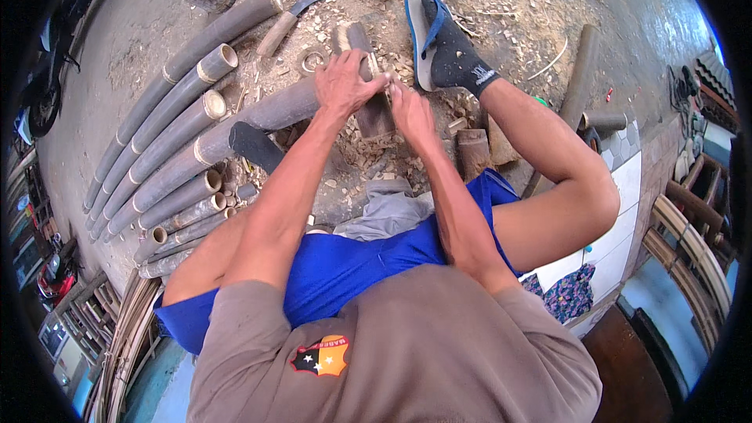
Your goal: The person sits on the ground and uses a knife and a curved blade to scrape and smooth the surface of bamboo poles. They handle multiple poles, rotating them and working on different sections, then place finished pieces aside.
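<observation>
While I sit low over the chip-strewn floor [501, 0], my two hands meet on a short bamboo section [374, 113] that stands between my knees, its long axis running away from me toward the top of the view and tilted a little, the far end near my sandalled foot [439, 39]. Left of that section, a row of long bamboo poles [168, 121] lies side by side, their cut ends turned toward it; one long pole [282, 110] reaches right up to it and passes under my left wrist. A curved chopping knife [286, 23] lies on the floor beyond and to the left of the section, well apart from either hand. My left hand [345, 82] sits on the upper part of the section, its grip closed over the top with fingers curled around the far side. My right hand [411, 113] presses against the section's right flank just beside the left, fingers bent in; whether it holds a small tool or only the bamboo I cannot tell, as the palm hides it. Both hands are equally near; the left is higher along the axis. Right of the section, a short dark stub [472, 153] stands by my right shin.
</observation>
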Demonstrator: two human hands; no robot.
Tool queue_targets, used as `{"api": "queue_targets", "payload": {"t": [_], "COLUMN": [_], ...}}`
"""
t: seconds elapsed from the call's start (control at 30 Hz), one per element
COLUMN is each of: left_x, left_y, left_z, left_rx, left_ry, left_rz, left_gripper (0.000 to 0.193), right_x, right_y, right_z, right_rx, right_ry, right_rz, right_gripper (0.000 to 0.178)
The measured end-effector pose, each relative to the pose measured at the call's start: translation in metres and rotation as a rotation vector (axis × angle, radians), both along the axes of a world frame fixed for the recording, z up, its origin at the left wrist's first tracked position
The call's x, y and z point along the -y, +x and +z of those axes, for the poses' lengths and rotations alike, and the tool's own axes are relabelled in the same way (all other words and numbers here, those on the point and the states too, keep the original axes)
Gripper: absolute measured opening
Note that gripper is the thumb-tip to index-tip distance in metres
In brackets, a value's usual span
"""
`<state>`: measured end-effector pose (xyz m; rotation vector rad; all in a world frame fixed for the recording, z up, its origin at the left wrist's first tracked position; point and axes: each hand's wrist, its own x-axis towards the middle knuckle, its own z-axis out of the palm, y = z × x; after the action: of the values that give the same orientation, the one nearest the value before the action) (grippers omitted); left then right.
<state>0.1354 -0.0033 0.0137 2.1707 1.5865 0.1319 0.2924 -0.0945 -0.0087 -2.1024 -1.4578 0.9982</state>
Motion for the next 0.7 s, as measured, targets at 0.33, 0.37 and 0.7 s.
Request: {"api": "queue_targets", "payload": {"t": [0.33,0.37,0.7], "left_x": [-0.005,-0.005,-0.001], "left_y": [-0.022,-0.022,-0.014], "left_z": [-0.002,-0.004,-0.005], "left_rx": [0.070,0.082,0.093], "left_ry": [-0.021,-0.023,-0.044], "left_rz": [-0.145,-0.142,-0.030], "left_gripper": [0.099,0.098,0.085], "right_x": [-0.001,-0.002,-0.013], "right_y": [0.015,0.015,0.010], "right_z": [0.035,0.036,0.032], "right_rx": [0.039,0.040,0.071], "right_ry": [0.057,0.036,-0.033], "right_rz": [0.151,0.161,0.146], "right_gripper": [0.047,0.046,0.045]}}
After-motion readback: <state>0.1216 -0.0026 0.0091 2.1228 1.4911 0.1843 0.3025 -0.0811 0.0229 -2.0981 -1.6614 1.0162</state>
